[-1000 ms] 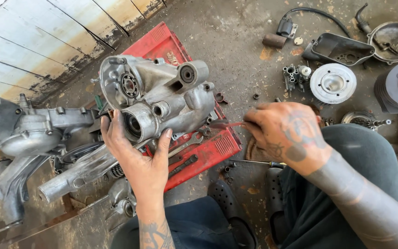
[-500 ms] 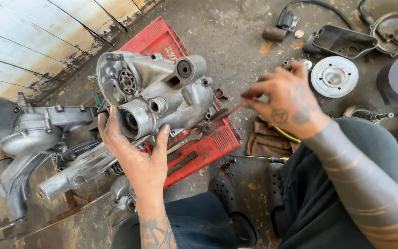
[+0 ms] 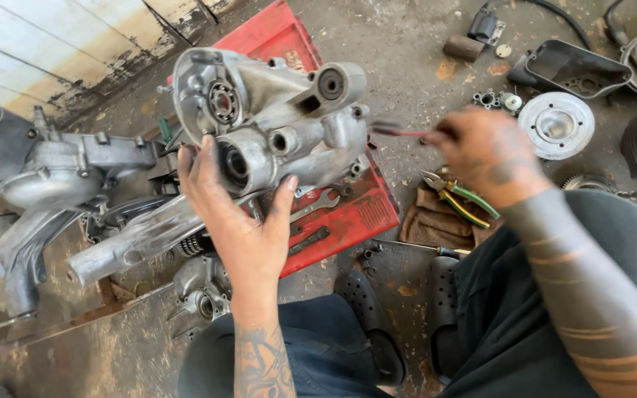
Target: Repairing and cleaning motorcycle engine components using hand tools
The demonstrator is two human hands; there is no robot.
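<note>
Left hand (image 3: 241, 221): grasps casing (image 3: 274, 121) from below.
Right hand (image 3: 484, 151): pinches red tool (image 3: 399, 133), blurred.
Risk: one-handed hold; casing may tip onto red tray (image 3: 348, 214).

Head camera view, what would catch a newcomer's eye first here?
The grey engine casing at centre, held up by the left hand over a red tray. To its right, the right hand grips a thin red-handled tool, blurred. Pliers lie on a brown rag below that hand.
</note>
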